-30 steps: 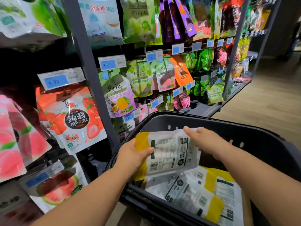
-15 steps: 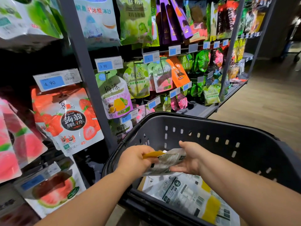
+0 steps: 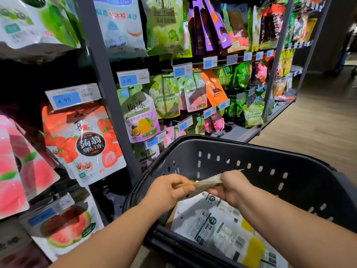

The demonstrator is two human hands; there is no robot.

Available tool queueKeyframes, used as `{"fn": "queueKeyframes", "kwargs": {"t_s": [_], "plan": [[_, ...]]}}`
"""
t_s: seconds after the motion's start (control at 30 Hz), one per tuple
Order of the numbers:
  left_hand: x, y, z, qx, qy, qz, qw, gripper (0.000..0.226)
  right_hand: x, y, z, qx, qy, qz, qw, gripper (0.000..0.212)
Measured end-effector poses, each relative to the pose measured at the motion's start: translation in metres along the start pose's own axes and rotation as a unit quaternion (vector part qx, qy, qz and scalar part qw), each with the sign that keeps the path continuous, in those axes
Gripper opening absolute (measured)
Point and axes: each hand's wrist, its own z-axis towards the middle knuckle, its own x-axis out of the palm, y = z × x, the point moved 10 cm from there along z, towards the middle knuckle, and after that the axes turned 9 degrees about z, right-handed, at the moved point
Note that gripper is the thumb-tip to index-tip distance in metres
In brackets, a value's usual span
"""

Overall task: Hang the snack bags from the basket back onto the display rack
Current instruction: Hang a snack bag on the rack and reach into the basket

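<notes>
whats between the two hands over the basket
In the head view, a snack bag spans the gap, seen edge-on: the left hand pinches its yellow end, the right hand the other, above the black basket.

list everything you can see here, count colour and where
held bag: 1, white and yellow, edge-on over the basket, between both hands
loose bags: at least 2, white with yellow bands, flat in the basket
basket: 1, dark grey with holes, lower right
rack: 1, dark grey posts, left to centre
strawberry bag: 1, red and white, hanging at left
watermelon bag: 1, white, red and green, lower left
other hanging bags: many, green, purple, pink and orange, across the rack
price tags: many, blue and white, on the rack
floor: wood brown, right
left hand: fingers pinch the held bag's left end
right hand: fingers pinch its right end
</notes>
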Motion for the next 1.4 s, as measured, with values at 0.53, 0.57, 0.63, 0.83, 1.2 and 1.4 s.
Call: {"fn": "queueKeyframes", "kwargs": {"t_s": [0.53, 0.57, 0.63, 0.83, 1.2, 1.4], "plan": [[-0.025, 0.033, -0.002, -0.143, -0.104, -0.064, 0.982, 0.098, 0.044, 0.072, -0.027, -0.203, 0.280, -0.026, 0.938, 0.036], [-0.018, 0.036, -0.001, -0.152, -0.074, -0.128, 0.977, 0.099, 0.046, 0.072, -0.028, -0.196, 0.291, -0.015, 0.936, 0.035], [0.002, 0.030, -0.003, -0.152, 0.018, -0.242, 0.958, 0.091, 0.050, 0.069, -0.029, -0.190, 0.306, 0.001, 0.933, 0.035], [0.012, 0.031, -0.010, -0.179, 0.071, -0.285, 0.939, 0.045, 0.060, 0.050, -0.026, -0.187, 0.311, -0.053, 0.930, 0.031], [-0.010, 0.051, -0.005, -0.192, -0.072, -0.221, 0.953, 0.016, -0.026, -0.010, 0.033, -0.072, 0.137, -0.665, 0.731, 0.062], [-0.016, 0.056, -0.004, -0.190, -0.103, -0.213, 0.953, 0.018, -0.074, -0.036, 0.061, -0.006, 0.088, -0.753, 0.652, 0.062]]}}
